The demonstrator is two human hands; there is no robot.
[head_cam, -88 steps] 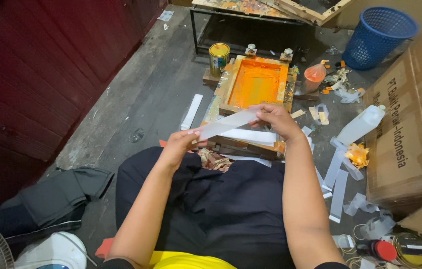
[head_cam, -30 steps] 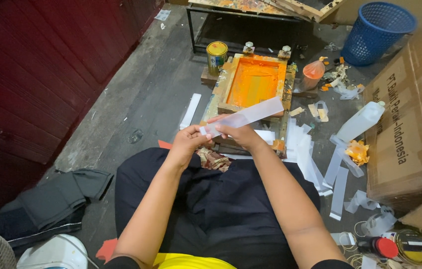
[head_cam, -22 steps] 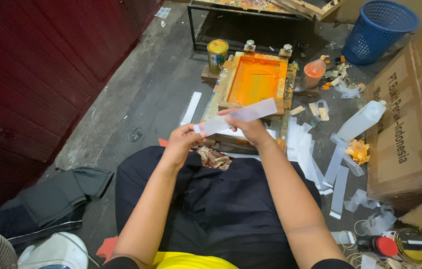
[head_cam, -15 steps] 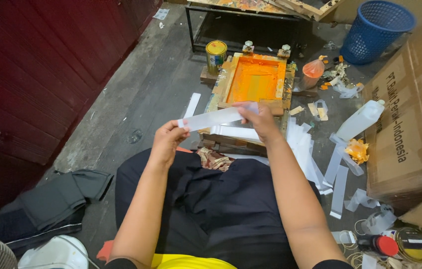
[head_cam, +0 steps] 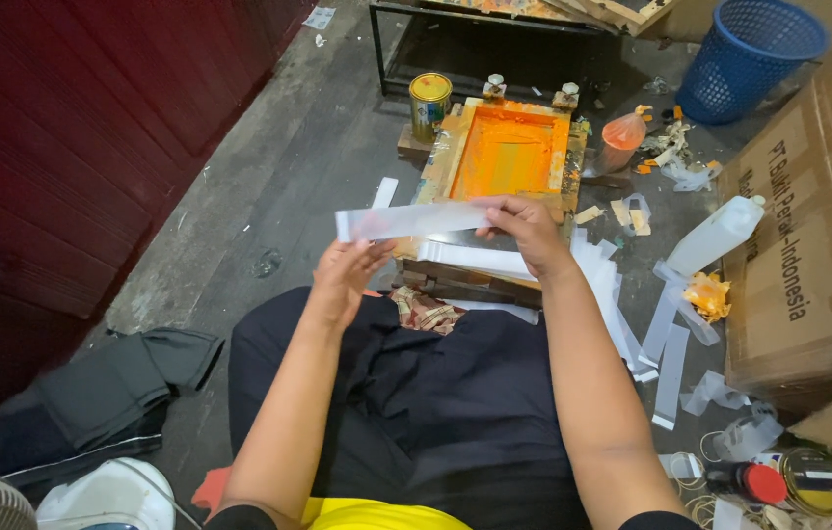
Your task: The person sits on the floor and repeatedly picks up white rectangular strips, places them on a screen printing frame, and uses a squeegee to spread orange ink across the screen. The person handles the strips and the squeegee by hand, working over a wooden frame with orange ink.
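Dark folded cloth [head_cam: 107, 393]: on the floor, well left of and below the left fingers.
White fan housing [head_cam: 107, 496]: bottom left corner, beside the cloth.
Left hand [head_cam: 347, 275]: fingers closed on the left end of the clear plastic strip [head_cam: 414, 220], thumb on the near face.
Clear plastic strip: held level in the air between both hands, in front of the printing frame.
Yellow-lidded tin [head_cam: 429, 100]: on the floor beyond the left fingers, just beside the frame's far left corner.
Wooden printing frame [head_cam: 508, 157]: orange ink inside, directly past the fingertips; the strip hides part of its near edge.
Right hand [head_cam: 526, 231]: fingers pinched on the strip's right end.
Loose white strips [head_cam: 622, 304]: scattered on the floor right of the right fingers.
White plastic bottle [head_cam: 716, 236]: lying further right.
Blue basket [head_cam: 750, 54]: far right, top.
Cardboard box [head_cam: 808, 245]: right edge.
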